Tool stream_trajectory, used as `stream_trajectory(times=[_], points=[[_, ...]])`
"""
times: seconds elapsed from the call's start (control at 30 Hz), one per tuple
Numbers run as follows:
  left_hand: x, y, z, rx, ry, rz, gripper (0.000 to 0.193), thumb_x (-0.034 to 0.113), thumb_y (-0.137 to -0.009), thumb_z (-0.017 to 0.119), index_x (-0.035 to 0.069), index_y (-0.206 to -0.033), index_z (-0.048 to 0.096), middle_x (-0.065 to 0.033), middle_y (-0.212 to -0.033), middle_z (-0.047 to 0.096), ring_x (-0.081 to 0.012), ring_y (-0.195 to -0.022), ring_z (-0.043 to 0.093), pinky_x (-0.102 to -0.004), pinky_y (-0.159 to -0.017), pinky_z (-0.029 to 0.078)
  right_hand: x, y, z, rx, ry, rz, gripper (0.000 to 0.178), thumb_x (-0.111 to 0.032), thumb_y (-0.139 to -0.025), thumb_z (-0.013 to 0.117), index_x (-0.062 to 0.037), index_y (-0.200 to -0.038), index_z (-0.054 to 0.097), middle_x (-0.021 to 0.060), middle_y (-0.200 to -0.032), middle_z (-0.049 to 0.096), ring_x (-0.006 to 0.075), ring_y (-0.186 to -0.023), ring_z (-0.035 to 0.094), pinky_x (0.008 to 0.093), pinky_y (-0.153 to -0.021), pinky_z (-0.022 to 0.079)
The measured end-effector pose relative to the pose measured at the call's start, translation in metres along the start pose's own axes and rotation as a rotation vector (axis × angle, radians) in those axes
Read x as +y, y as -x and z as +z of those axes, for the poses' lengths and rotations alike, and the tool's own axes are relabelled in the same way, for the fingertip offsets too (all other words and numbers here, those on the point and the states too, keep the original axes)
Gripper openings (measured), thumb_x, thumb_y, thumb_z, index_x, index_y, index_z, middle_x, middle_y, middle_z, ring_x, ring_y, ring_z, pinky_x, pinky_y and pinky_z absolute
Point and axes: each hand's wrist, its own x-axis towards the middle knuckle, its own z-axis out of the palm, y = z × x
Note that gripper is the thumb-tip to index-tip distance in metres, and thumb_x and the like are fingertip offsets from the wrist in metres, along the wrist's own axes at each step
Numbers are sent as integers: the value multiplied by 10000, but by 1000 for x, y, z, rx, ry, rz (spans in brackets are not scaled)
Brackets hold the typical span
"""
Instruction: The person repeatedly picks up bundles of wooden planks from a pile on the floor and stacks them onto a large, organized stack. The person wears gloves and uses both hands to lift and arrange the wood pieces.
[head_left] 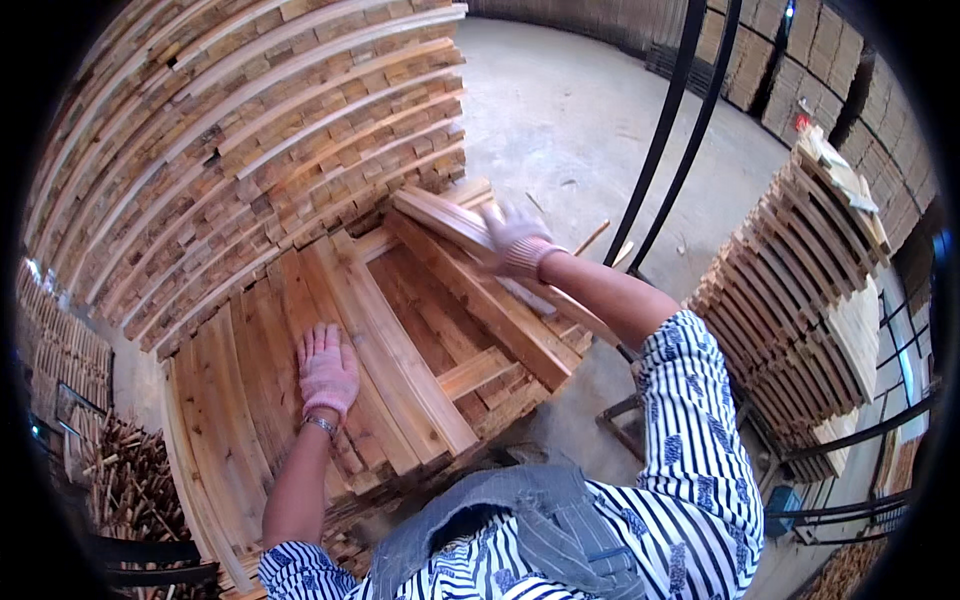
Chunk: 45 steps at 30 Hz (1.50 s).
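My left hand [328, 375], in a pale pink work glove, lies flat with its fingers stretched out on a row of wooden boards [235, 365] laid side by side. My right hand [520, 240], gloved alike, is at a light wooden board [440, 215] on the right of the stack. Motion smears its fingers, so I cannot tell whether they grip the board. Between the hands a wide board [385, 340] lies lengthwise. Right of it a gap shows the lower layer of boards [425, 300] and a short crosspiece [475, 373]. A reddish board [490, 305] slants along the gap's right side.
A tall stack of timber [290, 130] rises directly behind the boards. Another board stack [800, 260] stands to the right. Dark upright straps [672, 130] cross the view at upper right. Thin sticks [140, 480] are heaped at lower left. Concrete floor [560, 100] shows beyond.
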Motion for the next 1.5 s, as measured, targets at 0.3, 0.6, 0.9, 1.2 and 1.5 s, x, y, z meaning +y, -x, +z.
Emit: stream_trajectory(times=[0.3, 0.6, 0.9, 1.2, 1.5], points=[[8, -3, 6, 123, 88, 37, 471, 276, -946, 469, 28, -1344, 510, -201, -1456, 450, -398, -1385, 360, -494, -1201, 205, 64, -22, 3, -254, -568, 27, 774, -401, -815, 748, -18, -1417, 447, 194, -1120, 686, 289, -956, 680, 396, -810, 557], [4, 1, -15, 160, 477, -13, 473, 259, -964, 525, 33, -1379, 513, -218, -1429, 497, -377, -1373, 408, -452, -1190, 264, 106, -37, 47, -538, -1271, 360, 718, -518, -974, 553, 40, -1420, 486, 134, -1378, 558, 195, -1236, 526, 321, -1074, 379], [209, -84, -5, -322, 1230, -780, 700, 442, -977, 542, 13, -1494, 346, -188, -1496, 453, -276, -1373, 428, -390, -1127, 325, 125, -40, 72, -322, -1041, 44, 644, -473, -1010, 502, 35, -1406, 498, 153, -1374, 565, 248, -1251, 514, 369, -1101, 363], [256, -89, 36, -264, 1939, -792, 908, 446, -958, 588, 173, -1605, 11, -139, -1633, 230, -304, -1461, 294, -474, -1156, 271, 132, -47, 82, -420, -1291, 68, 533, -345, -1025, 528, 49, -1382, 497, 104, -1312, 601, 170, -1184, 550, 309, -1049, 411], [205, -104, 100, -220, 2020, -711, 766, 143, -925, 649, 84, -1548, 208, -164, -1314, 561, -286, -1103, 611, -418, -895, 546, 130, -53, 95, -339, -1353, 65, 561, -368, -997, 567, 37, -1379, 503, 117, -1253, 615, 188, -1085, 582, 327, -978, 455]])
